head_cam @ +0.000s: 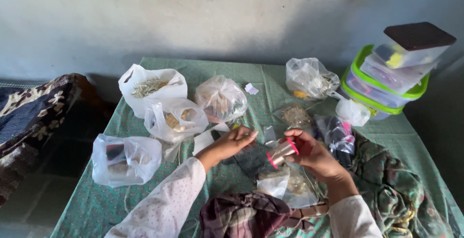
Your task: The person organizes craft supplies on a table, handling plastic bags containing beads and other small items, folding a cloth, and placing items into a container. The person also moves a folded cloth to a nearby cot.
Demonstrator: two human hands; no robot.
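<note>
Hands [232, 143] 2, plastic bags [220, 97] roughly 8, containers [386, 78] 3

- the left hand [231, 143] and right hand [309, 153] sit close together mid-cloth; the right one grips a small clear tube with pink ends [282, 154], so little room lies between them.
- left of the left hand, white plastic bags [175, 118] crowd the green cloth [96, 204] in a cluster, one white bag [124, 159] lying nearer the edge.
- a bare strip of cloth runs along the near left edge, below that bag.
- behind the hands, a clear bag [221, 97] and another clear bag [308, 77] block the far side, with an open gap between them.
- to the right, stacked lidded boxes [391, 73] and crumpled patterned fabric [401, 189] close that side off.
</note>
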